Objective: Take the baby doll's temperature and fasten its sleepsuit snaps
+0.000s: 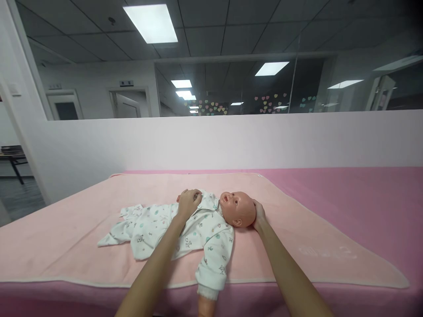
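A baby doll (pixel 198 229) lies on its back on a peach mat (pixel 76 237), its head to the right. It wears a white outfit with small printed figures. My left hand (pixel 189 202) is closed around the doll's far arm beside its chest, with a reddish bit of the doll's hand showing past it. Against the crown of the doll's bald head (pixel 240 209), my right hand (pixel 259 214) is cupped, its fingers partly hidden behind the head. The doll's near arm (pixel 213 264) stretches toward me over the mat's front edge. The trouser legs lie flat to the left.
Under the mat is a pink table surface (pixel 373 207), which extends to the right. A low white wall (pixel 231 141) with glass above runs along the back. At the far left, a dark-legged table (pixel 15 160) stands beyond a doorway.
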Motion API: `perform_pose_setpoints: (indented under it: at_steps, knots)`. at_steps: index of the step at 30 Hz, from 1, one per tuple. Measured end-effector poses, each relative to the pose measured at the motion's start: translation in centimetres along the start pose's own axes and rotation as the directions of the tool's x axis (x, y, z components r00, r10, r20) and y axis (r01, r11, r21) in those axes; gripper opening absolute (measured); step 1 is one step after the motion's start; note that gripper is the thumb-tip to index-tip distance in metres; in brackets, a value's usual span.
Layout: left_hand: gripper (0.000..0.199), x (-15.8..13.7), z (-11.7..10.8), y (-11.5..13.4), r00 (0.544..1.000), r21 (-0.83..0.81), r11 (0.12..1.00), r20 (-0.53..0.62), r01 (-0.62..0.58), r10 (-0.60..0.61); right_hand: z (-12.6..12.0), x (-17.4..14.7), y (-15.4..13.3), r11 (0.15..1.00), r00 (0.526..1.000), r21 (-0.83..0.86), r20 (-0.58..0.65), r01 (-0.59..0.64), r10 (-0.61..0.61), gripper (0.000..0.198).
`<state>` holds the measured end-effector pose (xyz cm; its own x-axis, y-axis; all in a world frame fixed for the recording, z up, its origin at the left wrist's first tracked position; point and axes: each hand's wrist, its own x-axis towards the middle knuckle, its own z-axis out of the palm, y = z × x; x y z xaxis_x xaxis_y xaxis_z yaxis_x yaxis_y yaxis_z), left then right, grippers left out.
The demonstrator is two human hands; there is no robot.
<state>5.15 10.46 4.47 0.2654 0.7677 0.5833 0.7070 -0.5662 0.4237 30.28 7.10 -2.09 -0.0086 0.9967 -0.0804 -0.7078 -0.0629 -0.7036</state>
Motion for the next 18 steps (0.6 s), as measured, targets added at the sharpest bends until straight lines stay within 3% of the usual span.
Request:
perform_pose_setpoints:
  at_steps: [3, 6, 9, 15, 18]
  knots:
    - [0.024, 0.4, 0.0, 0.9, 1.000, -0.221, 0.975, 0.007, -0.012, 0.014, 0.0, 0.2, 0.0, 1.000, 1.000, -0.001, 0.009, -0.008, 0.008, 0.044]
    - [0.029, 0.3, 0.6, 2.1, 0.978, -0.398, 0.917, 0.188, -0.006, 0.088, 0.0, 0.2, 0.0, 1.000, 1.000, -0.012, 0.004, -0.015, 0.015, 0.044]
    - [0.036, -0.2, 1.1, 2.8, 0.929, -0.410, 0.912, 0.337, 0.000, 0.152, 0.0, 0.0, 0.0, 1.000, 0.999, -0.004, -0.010, -0.031, 0.031, 0.045]
    - [0.041, -1.0, 0.7, 2.2, 0.888, -0.498, 0.867, 0.398, -0.001, 0.230, -0.2, -0.3, 0.1, 0.998, 0.998, -0.052, -0.061, 0.029, -0.032, 0.043]
    - [0.031, -1.0, 1.0, 1.9, 0.915, -0.544, 0.837, 0.368, 0.066, 0.167, -0.2, -0.4, 0.3, 0.997, 0.993, -0.038, -0.103, 0.060, -0.064, 0.038]
